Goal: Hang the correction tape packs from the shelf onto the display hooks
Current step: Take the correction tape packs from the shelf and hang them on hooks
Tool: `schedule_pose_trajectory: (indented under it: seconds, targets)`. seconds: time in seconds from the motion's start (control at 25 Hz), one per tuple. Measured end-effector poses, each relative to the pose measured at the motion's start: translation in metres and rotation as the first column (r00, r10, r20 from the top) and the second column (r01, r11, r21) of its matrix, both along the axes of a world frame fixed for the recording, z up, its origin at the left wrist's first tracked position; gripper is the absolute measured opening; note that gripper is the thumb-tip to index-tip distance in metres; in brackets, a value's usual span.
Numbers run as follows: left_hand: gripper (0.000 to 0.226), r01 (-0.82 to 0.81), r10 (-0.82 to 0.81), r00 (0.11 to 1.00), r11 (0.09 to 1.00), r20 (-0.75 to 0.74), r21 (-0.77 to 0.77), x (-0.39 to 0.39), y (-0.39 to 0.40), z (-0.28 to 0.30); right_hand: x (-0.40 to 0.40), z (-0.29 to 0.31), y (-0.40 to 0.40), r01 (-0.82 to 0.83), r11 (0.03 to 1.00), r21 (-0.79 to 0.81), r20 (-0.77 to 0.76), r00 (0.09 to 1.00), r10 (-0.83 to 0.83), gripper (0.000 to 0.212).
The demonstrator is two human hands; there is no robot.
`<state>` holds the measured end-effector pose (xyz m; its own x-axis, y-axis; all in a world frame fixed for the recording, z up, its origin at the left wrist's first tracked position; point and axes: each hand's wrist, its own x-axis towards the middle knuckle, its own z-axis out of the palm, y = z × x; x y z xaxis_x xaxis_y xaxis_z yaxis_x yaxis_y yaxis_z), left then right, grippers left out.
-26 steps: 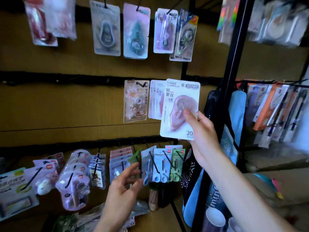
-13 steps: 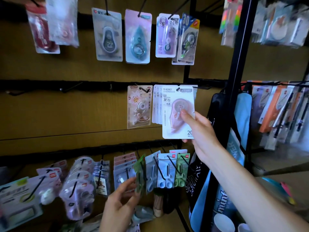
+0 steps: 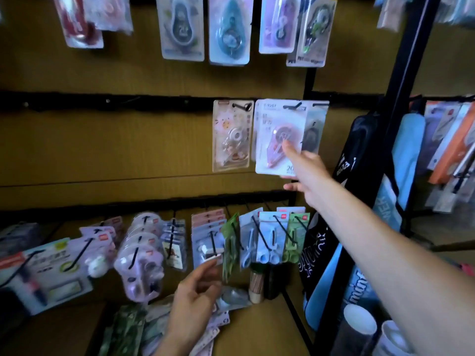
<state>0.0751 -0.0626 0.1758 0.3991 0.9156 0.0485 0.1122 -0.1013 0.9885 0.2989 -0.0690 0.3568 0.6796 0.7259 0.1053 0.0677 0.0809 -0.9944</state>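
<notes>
A white correction tape pack [image 3: 272, 129] with a pink dispenser sits against the middle row of the wooden display wall. Its top slot is at a black hook [image 3: 293, 106], in front of other packs there. My right hand [image 3: 305, 170] grips its lower right corner, with the forefinger pressed on the blister and the thumb underneath. My left hand [image 3: 192, 301] hovers low with its fingers spread and nothing in it. It is just above loose packs [image 3: 133, 327] lying on the shelf.
A clear pack [image 3: 231, 134] hangs left of the pink one, and more packs hang in the top row [image 3: 228, 32]. Scissors packs [image 3: 270, 235] fill the bottom hooks. A black frame post [image 3: 401, 73] and hanging bags [image 3: 359, 201] stand at right, with paper cups [image 3: 359, 327] below.
My right hand has carried the pink pack up and back to the middle-row hook, so it now hangs flush with its neighbours. My left hand stayed low by the shelf.
</notes>
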Motion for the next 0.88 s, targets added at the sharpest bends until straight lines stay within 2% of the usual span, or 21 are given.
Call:
schedule_pose_trajectory:
  seconds: [0.12, 0.24, 0.28, 0.4, 0.52, 0.56, 0.64, 0.76, 0.88]
  targets:
    - [0.038, -0.057, 0.058, 0.998, 0.997, -0.017, 0.042, -0.009, 0.012, -0.021, -0.002, -0.018, 0.004, 0.079, 0.996, 0.036, -0.045, 0.996, -0.077, 0.042]
    - [0.035, -0.178, 0.178, 0.984, 0.974, -0.01, -0.139, -0.021, 0.019, -0.059, -0.011, -0.105, -0.007, 0.289, 0.945, 0.156, -0.107, 0.956, -0.274, 0.012]
    - [0.032, -0.216, 0.217, 0.976, 0.955, -0.022, -0.202, -0.024, 0.021, -0.076, -0.018, -0.143, -0.015, 0.325, 0.928, 0.182, -0.088, 0.945, -0.314, 0.01]
    - [0.033, -0.309, 0.284, 0.951, 0.895, -0.123, -0.322, -0.033, 0.023, -0.127, -0.035, -0.23, -0.032, 0.268, 0.932, 0.246, 0.268, 0.905, -0.331, 0.032]
    - [0.032, -0.359, 0.301, 0.931, 0.856, -0.207, -0.372, -0.038, 0.025, -0.174, -0.053, -0.274, -0.016, 0.207, 0.947, 0.246, 0.355, 0.89, -0.287, 0.038]
    - [0.031, -0.366, 0.301, 0.927, 0.852, -0.223, -0.374, -0.038, 0.028, -0.185, -0.06, -0.288, -0.006, 0.18, 0.962, 0.207, 0.387, 0.887, -0.25, 0.037]
    - [0.032, -0.366, 0.295, 0.927, 0.849, -0.233, -0.38, -0.037, 0.035, -0.206, -0.071, -0.331, 0.013, 0.137, 0.99, 0.024, 0.422, 0.897, -0.134, 0.029]
    - [0.033, -0.39, 0.297, 0.914, 0.835, -0.278, -0.389, -0.043, 0.048, -0.229, -0.085, -0.407, 0.036, 0.054, 0.95, -0.309, 0.244, 0.969, 0.025, 0.029]
    - [0.032, -0.419, 0.288, 0.889, 0.823, -0.355, -0.382, -0.056, 0.062, -0.255, -0.103, -0.475, 0.059, -0.093, 0.812, -0.576, 0.026, 0.991, 0.131, 0.027]
